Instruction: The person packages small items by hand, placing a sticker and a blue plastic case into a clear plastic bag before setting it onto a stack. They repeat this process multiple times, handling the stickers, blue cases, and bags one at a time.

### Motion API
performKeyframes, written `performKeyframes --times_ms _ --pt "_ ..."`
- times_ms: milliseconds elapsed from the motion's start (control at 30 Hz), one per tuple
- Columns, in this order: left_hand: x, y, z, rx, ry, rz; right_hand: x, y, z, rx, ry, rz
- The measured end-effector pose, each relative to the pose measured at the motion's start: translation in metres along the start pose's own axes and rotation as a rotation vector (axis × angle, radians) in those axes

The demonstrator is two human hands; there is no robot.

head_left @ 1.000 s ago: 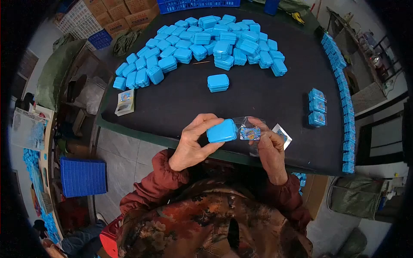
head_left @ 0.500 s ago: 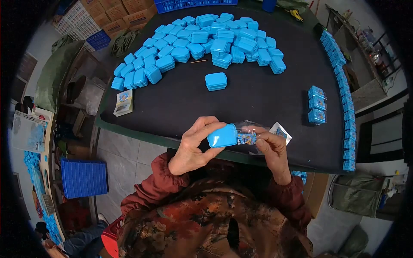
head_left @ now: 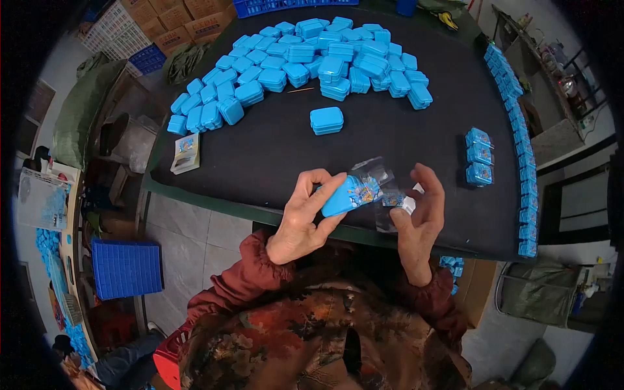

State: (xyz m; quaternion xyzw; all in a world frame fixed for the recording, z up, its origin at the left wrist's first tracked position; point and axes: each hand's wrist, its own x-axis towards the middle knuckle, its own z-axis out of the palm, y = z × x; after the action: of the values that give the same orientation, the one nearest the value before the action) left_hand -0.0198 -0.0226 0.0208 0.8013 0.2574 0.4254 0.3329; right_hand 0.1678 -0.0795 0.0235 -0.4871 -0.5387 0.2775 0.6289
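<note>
My left hand point(head_left: 302, 218) grips a small blue plastic box point(head_left: 339, 198) between thumb and fingers, tilted up to the right. A cartoon-printed clear film point(head_left: 365, 188) lies over the box's right end, its transparent part standing out past the edge. My right hand point(head_left: 419, 221) is just right of the box, fingers curved around a second printed clear sheet point(head_left: 392, 200) with a white piece point(head_left: 409, 204) at its edge; the thumb presses on it. Beyond the hands, one blue box stack point(head_left: 326, 121) sits apart on the black table point(head_left: 260, 153).
A large heap of blue boxes point(head_left: 299, 55) covers the far side. Printed boxes point(head_left: 479, 156) stand at the right, beside a long row point(head_left: 525, 162) along the edge. A printed packet point(head_left: 186, 154) lies left. A blue crate point(head_left: 127, 268) is below; another person's hand point(head_left: 78, 374) shows lower left.
The box has tilted, and the printed film now lies over its right end. My right hand has moved slightly right off that film, its fingers more spread, with the second sheet at its thumb.
</note>
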Motion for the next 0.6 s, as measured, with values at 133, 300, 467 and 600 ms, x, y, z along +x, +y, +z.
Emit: performKeyframes --times_ms 133,300,467,600 --pt "0.005 -0.001 0.017 0.053 0.162 0.043 0.0 -0.007 0.027 0.272 0.025 0.413" --pt "0.016 -0.015 0.003 -0.045 0.034 -0.06 0.02 0.029 0.032 0.123 0.051 0.201" --pt "0.036 -0.036 -0.02 0.035 -0.086 -0.155 0.022 0.059 0.027 -0.189 -0.221 0.168" --pt "0.044 -0.062 -0.007 -0.136 -0.225 -0.022 0.019 0.074 0.02 -0.308 -0.23 0.109"
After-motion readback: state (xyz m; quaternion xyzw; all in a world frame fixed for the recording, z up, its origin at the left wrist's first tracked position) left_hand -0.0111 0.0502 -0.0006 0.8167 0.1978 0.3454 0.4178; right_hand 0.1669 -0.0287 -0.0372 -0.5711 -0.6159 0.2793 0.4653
